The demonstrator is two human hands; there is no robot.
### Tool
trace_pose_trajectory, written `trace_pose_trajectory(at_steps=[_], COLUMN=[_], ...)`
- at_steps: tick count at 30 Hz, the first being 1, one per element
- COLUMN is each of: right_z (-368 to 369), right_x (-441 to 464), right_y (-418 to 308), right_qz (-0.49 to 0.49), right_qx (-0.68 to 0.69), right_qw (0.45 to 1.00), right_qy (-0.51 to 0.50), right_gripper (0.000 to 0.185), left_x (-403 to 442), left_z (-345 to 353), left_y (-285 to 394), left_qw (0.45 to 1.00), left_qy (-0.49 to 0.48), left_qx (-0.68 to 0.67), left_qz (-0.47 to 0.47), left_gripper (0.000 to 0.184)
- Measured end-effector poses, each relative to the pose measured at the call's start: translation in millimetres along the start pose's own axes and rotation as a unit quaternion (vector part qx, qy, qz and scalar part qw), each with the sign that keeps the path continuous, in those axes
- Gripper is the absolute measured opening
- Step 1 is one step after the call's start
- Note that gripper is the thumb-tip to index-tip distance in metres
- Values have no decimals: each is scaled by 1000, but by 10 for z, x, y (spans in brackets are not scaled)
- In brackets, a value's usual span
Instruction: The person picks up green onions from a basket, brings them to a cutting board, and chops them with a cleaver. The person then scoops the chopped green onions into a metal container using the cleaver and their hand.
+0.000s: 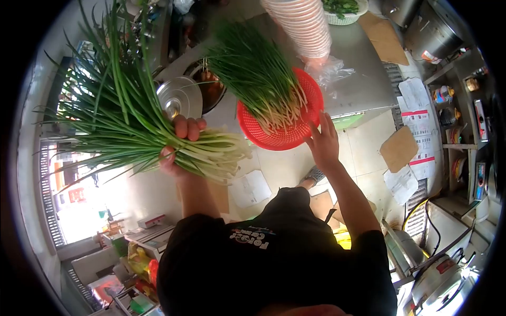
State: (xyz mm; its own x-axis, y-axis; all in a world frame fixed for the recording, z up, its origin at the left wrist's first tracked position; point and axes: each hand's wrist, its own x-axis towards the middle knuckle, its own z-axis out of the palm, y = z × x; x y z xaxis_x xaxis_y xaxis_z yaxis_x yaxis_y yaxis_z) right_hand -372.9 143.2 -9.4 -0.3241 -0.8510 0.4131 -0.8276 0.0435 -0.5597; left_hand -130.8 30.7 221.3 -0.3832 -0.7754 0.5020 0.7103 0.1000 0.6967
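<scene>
A large bunch of scallions (129, 129) fills the left side, green tops to the upper left and pale stems to the right. My left hand (171, 164) is closed around it near the stems. A red plastic basket (266, 141) sits by the near edge of the metal table, tilted a little. Inside it lies a bundle of thinner green scallions or chives (258, 73), whitish ends toward me and tops past the far rim. At the basket's right rim, my right hand (324, 145) has its fingers stretched out, seemingly touching it.
A stack of pink-white cups or bowls (300, 26) in plastic film stands on the metal table (363, 79). Behind it is a white basket of greens (345, 18). A metal lid (180, 98) and a pot (213, 92) are left of the basket. Cardboard (399, 149) lies on the floor.
</scene>
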Motion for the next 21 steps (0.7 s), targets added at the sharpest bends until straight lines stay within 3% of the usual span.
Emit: trace_pose_trajectory(at_steps=[6, 11, 15, 21], right_z=[-85, -216, -281, -400], right_x=[-55, -122, -114, -225], right_y=[32, -24, -62, -77], right_qz=[0, 8, -35, -24], right_qx=[15, 19, 22, 28], right_qw=[1000, 998, 998, 999], right_qy=[9, -58, -44, -28], right_gripper=[53, 58, 59, 58], left_x=[14, 62, 141, 162], left_z=[154, 302, 499, 634], left_y=[-148, -305, -454, -582], left_qw=[997, 990, 982, 971], left_qy=[-65, -119, -153, -205], left_qx=[-9, -31, -55, -51], left_qz=[-43, -67, -92, -111], left_gripper=[43, 40, 39, 37])
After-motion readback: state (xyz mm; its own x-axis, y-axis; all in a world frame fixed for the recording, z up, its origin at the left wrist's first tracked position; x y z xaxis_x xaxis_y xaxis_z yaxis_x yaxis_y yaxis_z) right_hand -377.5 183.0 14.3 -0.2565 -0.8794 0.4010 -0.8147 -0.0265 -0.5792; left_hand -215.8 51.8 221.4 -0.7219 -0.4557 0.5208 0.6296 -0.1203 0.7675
